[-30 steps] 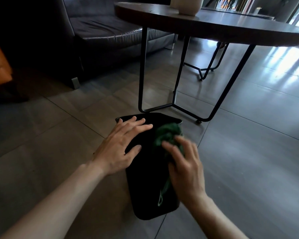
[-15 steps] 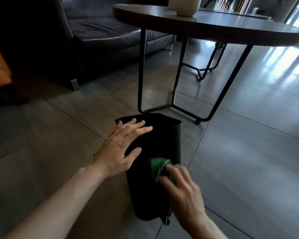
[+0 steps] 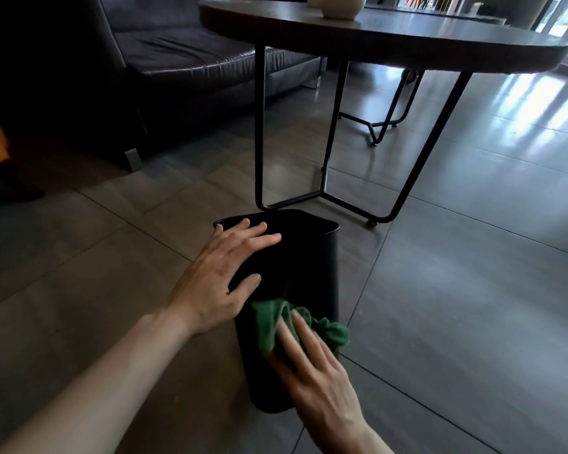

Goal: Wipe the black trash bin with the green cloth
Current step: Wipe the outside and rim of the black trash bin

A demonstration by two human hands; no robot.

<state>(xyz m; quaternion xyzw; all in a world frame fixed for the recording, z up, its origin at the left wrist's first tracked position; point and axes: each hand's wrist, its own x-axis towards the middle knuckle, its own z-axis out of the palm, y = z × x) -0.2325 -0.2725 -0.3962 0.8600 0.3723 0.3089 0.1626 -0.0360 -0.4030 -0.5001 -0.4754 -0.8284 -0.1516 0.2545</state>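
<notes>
The black trash bin (image 3: 304, 263) stands on the tiled floor in front of me, its open top toward the table. My left hand (image 3: 222, 276) lies flat against the bin's upper left side, fingers spread over the rim. My right hand (image 3: 315, 371) presses the crumpled green cloth (image 3: 271, 322) against the bin's near wall, about halfway down. Part of the cloth bunches out past the bin's right edge. The bin's lower near wall is hidden behind my right hand.
A round dark table (image 3: 391, 37) on thin black metal legs (image 3: 259, 132) stands just beyond the bin, with a pale pot (image 3: 338, 6) on it. A dark leather sofa (image 3: 184, 60) sits at the back left. Open tiled floor (image 3: 473, 290) lies to the right.
My right hand slid the green cloth down the bin's near wall from the rim, then slightly back up. My left hand stayed flat on the bin's upper side.
</notes>
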